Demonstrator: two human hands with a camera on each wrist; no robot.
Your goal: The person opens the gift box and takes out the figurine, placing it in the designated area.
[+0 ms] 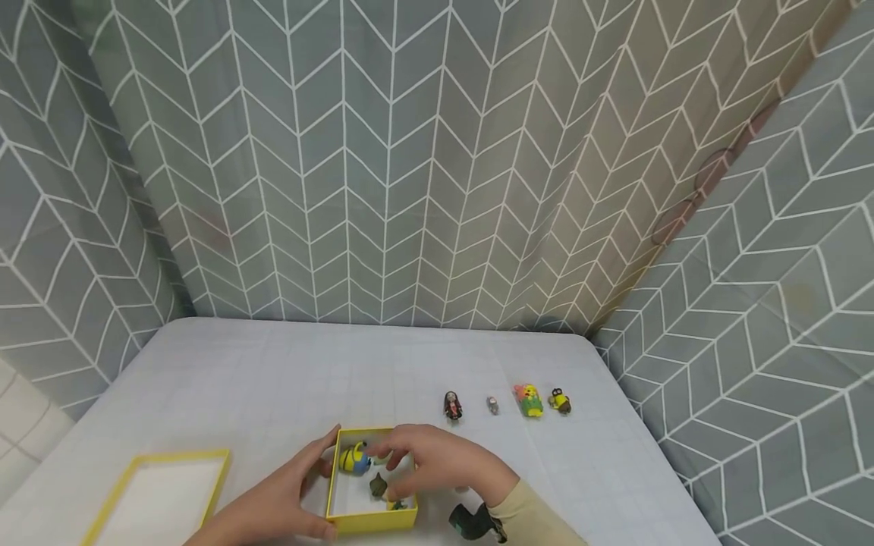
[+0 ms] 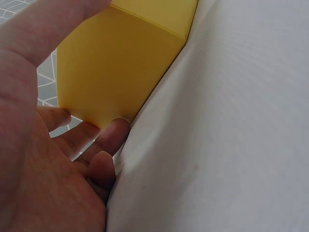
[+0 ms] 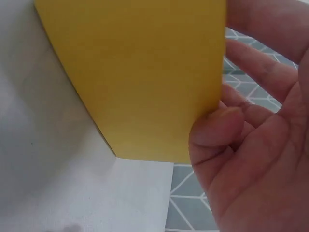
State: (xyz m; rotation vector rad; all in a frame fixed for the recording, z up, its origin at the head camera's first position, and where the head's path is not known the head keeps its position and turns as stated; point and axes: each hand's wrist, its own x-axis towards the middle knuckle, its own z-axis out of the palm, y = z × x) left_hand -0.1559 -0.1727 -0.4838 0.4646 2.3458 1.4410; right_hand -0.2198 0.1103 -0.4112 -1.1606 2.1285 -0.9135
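A yellow box (image 1: 374, 522) with a white inside stands on the table in front of me. My left hand (image 1: 290, 491) grips its left side, fingers by the far corner and thumb by the near one. Over the box's right wall reaches my right hand (image 1: 437, 459), its fingers apart and bent down into the box. Near those fingertips lies a yellow-and-blue figure (image 1: 353, 459). A dark olive piece (image 1: 378, 485) and a small yellow piece (image 1: 397, 504) lie by the right thumb. In the right wrist view, the box wall (image 3: 140, 82) hides the inside.
A yellow-rimmed lid (image 1: 180, 456) lies at the left. Beyond the box, to the right, are a long-haired doll (image 1: 452, 406), a small grey figure (image 1: 493, 405), a pink, yellow and green figure (image 1: 529, 400) and a yellow-brown figure (image 1: 560, 401). A black object (image 1: 470, 523) lies beside the right sleeve.
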